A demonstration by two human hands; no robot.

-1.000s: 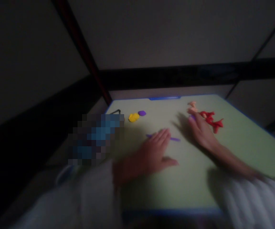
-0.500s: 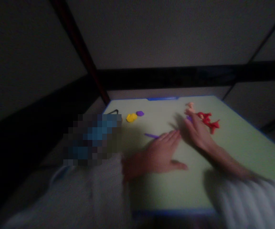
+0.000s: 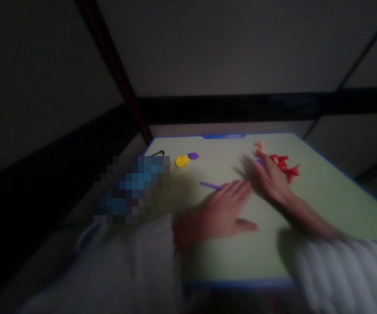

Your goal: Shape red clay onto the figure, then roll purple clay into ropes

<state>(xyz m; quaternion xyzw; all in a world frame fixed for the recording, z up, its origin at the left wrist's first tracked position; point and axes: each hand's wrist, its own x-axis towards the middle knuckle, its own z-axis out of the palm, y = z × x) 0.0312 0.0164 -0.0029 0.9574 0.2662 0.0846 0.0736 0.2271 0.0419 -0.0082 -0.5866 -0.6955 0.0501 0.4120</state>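
Note:
My left hand [image 3: 223, 213] lies flat with its fingers stretched out and the thumb apart, over a thin purple roll [image 3: 210, 186] that looks like modelling clay. Only the roll's left end shows; the rest is hidden under the fingers. To the right, my right hand [image 3: 273, 179] is tilted on the board, its fingers apparently apart and partly blurred. A bit of purple clay [image 3: 259, 162] shows by its fingertips; whether they touch it is unclear. Just beyond that hand lie red clay pieces [image 3: 291, 172] and a pale peach piece [image 3: 259, 146].
Both hands are over a pale board [image 3: 234, 261] with a blue rim. Toward its back left lie a yellow lump [image 3: 182, 161] and a small purple lump [image 3: 193, 155]. A pixelated blue item [image 3: 139, 179] stands at the left edge. A wall [image 3: 234, 56] rises behind.
The view has shifted slightly. My left hand appears a little farther right, still flat over the purple roll. The right hand stays in nearly the same place.

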